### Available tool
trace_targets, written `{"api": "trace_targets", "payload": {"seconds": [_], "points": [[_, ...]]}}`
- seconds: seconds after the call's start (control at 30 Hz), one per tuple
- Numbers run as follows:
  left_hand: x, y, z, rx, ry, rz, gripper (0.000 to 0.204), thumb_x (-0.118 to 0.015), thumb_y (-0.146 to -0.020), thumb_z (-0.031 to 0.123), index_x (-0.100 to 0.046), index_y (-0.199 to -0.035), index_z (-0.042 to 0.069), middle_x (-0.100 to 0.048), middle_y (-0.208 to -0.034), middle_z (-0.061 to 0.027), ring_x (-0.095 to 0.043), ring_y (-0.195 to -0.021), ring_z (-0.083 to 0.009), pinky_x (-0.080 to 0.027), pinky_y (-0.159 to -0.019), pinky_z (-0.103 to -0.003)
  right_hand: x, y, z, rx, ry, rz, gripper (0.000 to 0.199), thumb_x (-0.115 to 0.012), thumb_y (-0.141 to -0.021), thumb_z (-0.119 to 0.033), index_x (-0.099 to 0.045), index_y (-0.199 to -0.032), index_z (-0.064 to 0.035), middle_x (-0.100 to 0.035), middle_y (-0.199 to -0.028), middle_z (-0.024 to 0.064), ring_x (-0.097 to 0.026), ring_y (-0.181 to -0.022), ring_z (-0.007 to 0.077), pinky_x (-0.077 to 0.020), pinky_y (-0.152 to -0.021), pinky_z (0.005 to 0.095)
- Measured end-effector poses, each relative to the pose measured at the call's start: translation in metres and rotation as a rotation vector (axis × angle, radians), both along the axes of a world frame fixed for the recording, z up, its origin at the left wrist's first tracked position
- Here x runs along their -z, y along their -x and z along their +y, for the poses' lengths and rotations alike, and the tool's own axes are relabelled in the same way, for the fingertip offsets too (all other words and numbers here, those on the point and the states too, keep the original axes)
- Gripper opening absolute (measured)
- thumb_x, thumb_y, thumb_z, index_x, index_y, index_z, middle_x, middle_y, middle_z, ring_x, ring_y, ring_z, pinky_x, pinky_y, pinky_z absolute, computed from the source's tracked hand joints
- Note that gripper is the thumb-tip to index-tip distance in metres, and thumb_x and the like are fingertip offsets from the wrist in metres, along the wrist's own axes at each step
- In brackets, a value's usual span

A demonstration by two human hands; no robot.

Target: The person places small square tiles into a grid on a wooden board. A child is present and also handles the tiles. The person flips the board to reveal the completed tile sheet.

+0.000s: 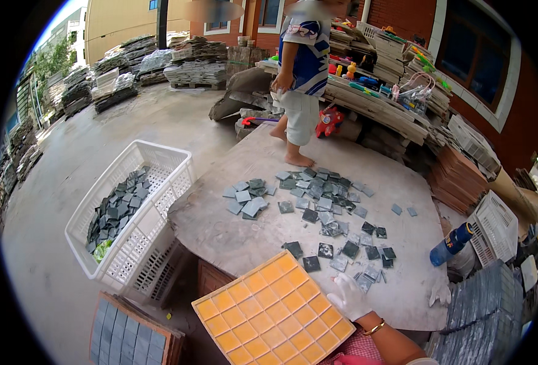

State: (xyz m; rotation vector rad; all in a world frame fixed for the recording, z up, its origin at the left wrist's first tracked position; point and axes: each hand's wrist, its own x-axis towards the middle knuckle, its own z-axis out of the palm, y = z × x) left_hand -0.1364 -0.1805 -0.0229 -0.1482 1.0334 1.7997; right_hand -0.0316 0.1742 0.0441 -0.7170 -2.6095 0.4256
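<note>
A square tray (274,310) with a yellow grid of shallow compartments lies tilted in front of me, its compartments bare. My right hand (349,298), in a white glove and with a gold bangle at the wrist, is beside the tray's right edge. Its fingers look apart, with nothing visible in them; whether they touch the tray I cannot tell. Just beyond are loose dark grey square tiles (350,249) on a large pale work surface (220,240). More tiles form a heap (325,193) farther back. My left hand is out of sight.
At left a white plastic basket (159,201) holds tiles. Below it, a stack of tile-filled panels (126,334). On the right are a blue bottle (451,244), a white glove (439,295) and stacked grey tile sheets (485,310). A barefoot child (302,79) stands on the surface's far edge.
</note>
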Motion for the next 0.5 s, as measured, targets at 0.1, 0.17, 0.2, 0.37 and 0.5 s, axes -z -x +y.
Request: {"api": "trace_targets", "payload": {"seconds": [0.1,0.17,0.2,0.37,0.5], "points": [[0.007,-0.005,-0.007,0.061,-0.034,-0.031,0.060,-0.057,-0.080,0.013,-0.037,-0.135,0.000,-0.055,-0.120,-0.0134,-0.057,-0.105,-0.0261,-0.052,-0.085,-0.038,0.022,-0.008,0.006,0.095,0.039,-0.019,0.041,-0.066,-0.083,-0.026,-0.052,-0.114,-0.0037,-0.057,-0.117,0.0172,-0.055,-0.107,0.0337,-0.0466,-0.088,0.0397],[-0.014,0.006,-0.012,0.132,0.003,-0.017,0.057,-0.058,-0.079,0.013,-0.041,-0.132,0.000,-0.056,-0.118,-0.0125,-0.057,-0.106,-0.0278,-0.051,-0.086,-0.038,0.039,-0.021,0.020,0.116,0.066,0.026,0.039,-0.065,-0.084,-0.027,-0.054,-0.113,-0.0046,-0.058,-0.115,0.0164,-0.056,-0.106,0.0333,-0.0465,-0.088,0.0396],[-0.018,0.021,-0.003,0.147,0.027,0.014,0.057,-0.058,-0.079,0.013,-0.041,-0.132,0.000,-0.056,-0.118,-0.0125,-0.057,-0.106,-0.0279,-0.051,-0.086,-0.038,0.047,-0.022,0.020,0.110,0.085,0.078,0.037,-0.064,-0.084,-0.028,-0.056,-0.113,-0.0056,-0.059,-0.113,0.0157,-0.057,-0.105,0.0331,-0.0463,-0.089,0.0396],[-0.027,0.075,0.082,0.264,0.074,0.156,0.056,-0.059,-0.079,0.013,-0.042,-0.132,0.000,-0.056,-0.118,-0.0125,-0.057,-0.106,-0.0281,-0.051,-0.087,-0.038,0.050,-0.018,0.018,0.084,0.198,0.095,0.033,-0.060,-0.087,-0.029,-0.058,-0.112,-0.0072,-0.061,-0.110,0.0143,-0.059,-0.100,0.0318,-0.0479,-0.085,0.0383],[-0.037,0.087,0.129,0.353,0.074,0.208,0.056,-0.059,-0.079,0.013,-0.042,-0.131,0.000,-0.057,-0.118,-0.0124,-0.057,-0.105,-0.0282,-0.051,-0.087,-0.038,0.031,-0.027,0.041,0.116,0.447,0.132,0.032,-0.059,-0.089,-0.028,-0.058,-0.113,-0.0078,-0.061,-0.109,0.0144,-0.060,-0.098,0.0295,-0.0485,-0.081,0.0362]]}}
